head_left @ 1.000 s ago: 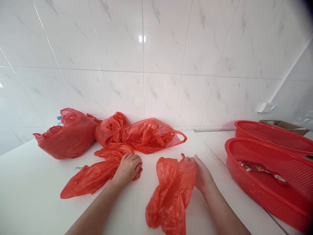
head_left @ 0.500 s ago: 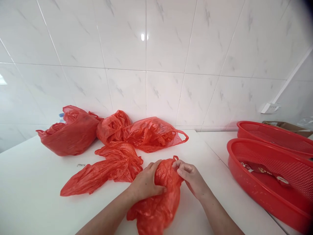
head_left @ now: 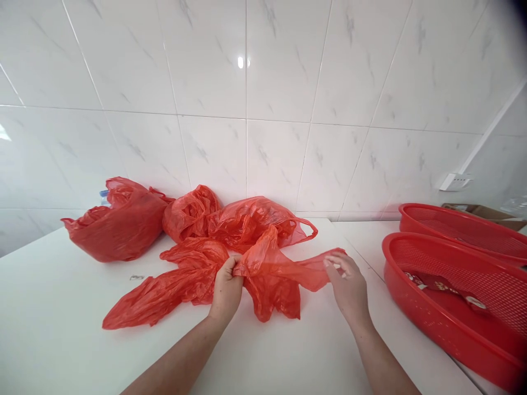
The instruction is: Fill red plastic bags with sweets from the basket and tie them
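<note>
From here the tiled wall (head_left: 272, 82) backs a white tabletop (head_left: 53, 296) with open room at its near left, a seam (head_left: 364, 260) slanting down the right side to the nearer red basket (head_left: 428, 318). Mid-table, a crumpled red plastic bag (head_left: 274, 274) stretches between the left hand (head_left: 228, 288), gripping one part, and the right hand (head_left: 352, 285), fingertips pinching its far end; a small patterned packet (head_left: 447, 288) lies inside that basket.

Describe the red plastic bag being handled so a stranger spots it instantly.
On the flat white tabletop, find the bare left hand and bare right hand. Between them stretches a thin, crumpled red plastic bag, the only one spanning both.
</note>
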A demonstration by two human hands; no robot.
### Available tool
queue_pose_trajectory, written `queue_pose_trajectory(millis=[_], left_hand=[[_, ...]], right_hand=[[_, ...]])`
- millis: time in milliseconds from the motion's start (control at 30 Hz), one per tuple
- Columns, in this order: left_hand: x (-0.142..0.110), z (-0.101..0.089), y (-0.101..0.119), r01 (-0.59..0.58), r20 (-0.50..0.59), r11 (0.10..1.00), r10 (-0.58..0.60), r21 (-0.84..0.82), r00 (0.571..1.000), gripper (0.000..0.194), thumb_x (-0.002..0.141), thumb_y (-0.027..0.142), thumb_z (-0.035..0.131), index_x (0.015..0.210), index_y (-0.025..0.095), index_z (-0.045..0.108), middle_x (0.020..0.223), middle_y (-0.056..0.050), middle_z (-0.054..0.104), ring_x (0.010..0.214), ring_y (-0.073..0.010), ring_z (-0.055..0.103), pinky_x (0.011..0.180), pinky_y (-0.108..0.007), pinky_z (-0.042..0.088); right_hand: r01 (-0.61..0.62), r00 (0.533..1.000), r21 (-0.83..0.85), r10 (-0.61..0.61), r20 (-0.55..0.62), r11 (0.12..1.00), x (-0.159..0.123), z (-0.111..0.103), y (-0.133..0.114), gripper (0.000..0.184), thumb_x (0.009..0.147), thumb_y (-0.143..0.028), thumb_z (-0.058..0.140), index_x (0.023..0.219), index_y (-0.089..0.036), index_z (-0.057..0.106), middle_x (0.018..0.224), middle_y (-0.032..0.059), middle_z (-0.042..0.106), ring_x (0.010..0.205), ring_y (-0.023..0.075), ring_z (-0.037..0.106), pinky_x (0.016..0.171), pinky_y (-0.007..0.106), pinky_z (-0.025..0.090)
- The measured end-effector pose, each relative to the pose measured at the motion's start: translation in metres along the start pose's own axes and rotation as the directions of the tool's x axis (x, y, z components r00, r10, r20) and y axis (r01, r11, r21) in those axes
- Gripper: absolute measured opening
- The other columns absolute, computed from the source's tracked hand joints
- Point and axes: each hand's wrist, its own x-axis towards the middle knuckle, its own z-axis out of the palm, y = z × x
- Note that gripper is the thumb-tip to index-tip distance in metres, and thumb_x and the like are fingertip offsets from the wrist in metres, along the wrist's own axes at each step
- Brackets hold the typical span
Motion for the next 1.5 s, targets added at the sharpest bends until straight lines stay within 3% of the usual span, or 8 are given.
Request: queue_pose_trajectory(millis=[167,367,600,800,1100,1300,1400,1500], left_hand=[[-0.006,0.002,0.004,-0.112,-0.076,0.993,0.115,0.037,0.99,0.015,0.074,0.013,0.048,0.086,0.018,0.056,0.082,0.0,0.061,0.072,-0.0119,0.056,0.066,-0.023,0.047],[-0.016,0.005,0.005,-0.355,0.076,0.928,0.348,0.116,0.934,0.011,0.076,0.01,0.053,0.084,0.019,0.052,0.101,-0.005,0.064,0.084,-0.0153,0.061,0.072,-0.027,0.05],[-0.019,0.0,-0.005,-0.916,0.673,0.274,0.622,0.293,0.401,0.021,0.085,0.003,0.041,0.071,0.017,0.051,0.111,-0.007,0.064,0.107,-0.0206,0.052,0.088,-0.035,0.045],[-0.01,-0.001,-0.002,-0.813,0.74,0.159,0.344,0.561,0.578,0.05,0.075,-0.007,0.036,0.114,0.019,0.051,0.085,-0.004,0.063,0.091,-0.0192,0.052,0.103,-0.057,0.024],[0.016,-0.036,0.007,-0.52,0.463,0.062,0.376,0.852,0.803,0.033,0.08,-0.002,0.035,0.087,0.021,0.058,0.106,-0.005,0.064,0.11,-0.0269,0.049,0.103,-0.066,0.004],[0.016,-0.038,-0.002,-0.564,0.478,0.095,0.429,0.82,0.766,0.036,0.074,-0.007,0.036,0.087,0.02,0.056,0.134,-0.002,0.052,0.122,-0.0287,0.044,0.102,-0.063,0.017],[0.009,-0.027,-0.004,-0.701,0.559,0.155,0.497,0.696,0.664,0.026,0.081,-0.001,0.038,0.082,0.019,0.054,0.126,-0.004,0.058,0.114,-0.0235,0.051,0.102,-0.057,0.025],[-0.002,-0.014,-0.004,-0.831,0.607,0.19,0.601,0.523,0.52,0.021,0.087,0.005,0.039,0.078,0.017,0.053,0.118,-0.007,0.063,0.109,-0.0205,0.053,0.096,-0.044,0.039]], right_hand=[[0.328,0.928,-0.151,-0.348,-0.133,0.932,-0.01,0.006,-0.01,0.038,0.077,-0.037,0.06,0.114,-0.028,0.059,0.136,0.0063,0.044,0.134,0.0337,0.019,0.107,0.056,0.015],[0.422,0.881,0.011,-0.413,0.229,0.906,-0.035,0.028,-0.027,0.058,0.074,-0.027,0.061,0.13,-0.028,0.044,0.128,0.0065,0.05,0.124,0.0313,0.038,0.101,0.051,0.032],[0.12,0.973,0.205,-0.156,0.168,0.971,-0.035,0.019,-0.019,0.018,0.072,-0.024,0.056,0.089,-0.026,0.063,0.087,0.0036,0.063,0.084,0.0245,0.057,0.077,0.038,0.046],[0.322,0.945,0.131,-0.328,0.02,0.937,-0.023,0.0,-0.018,0.032,0.073,-0.013,0.047,0.096,-0.026,0.065,0.107,0.0042,0.062,0.102,0.0238,0.056,0.088,0.036,0.043],[0.379,0.616,-0.052,-0.209,0.76,0.924,-0.048,0.021,-0.032,0.018,0.07,-0.014,0.051,0.055,-0.022,0.055,0.053,-0.0017,0.053,0.045,0.0125,0.042,0.043,0.026,0.027],[0.176,0.692,0.023,-0.14,0.709,0.984,-0.044,0.013,-0.039,0.041,0.092,-0.043,0.031,0.076,-0.022,0.063,0.069,0.0012,0.061,0.064,0.0168,0.056,0.058,0.028,0.042],[0.07,0.812,0.114,-0.123,0.571,0.991,-0.041,0.02,-0.034,0.035,0.092,-0.037,0.031,0.101,-0.022,0.062,0.099,0.0039,0.065,0.096,0.0193,0.059,0.084,0.032,0.045],[0.039,0.786,0.102,-0.093,0.611,0.994,-0.043,0.03,-0.029,0.032,0.088,-0.028,0.037,0.106,-0.022,0.062,0.109,0.0041,0.064,0.103,0.0198,0.057,0.09,0.034,0.044]])
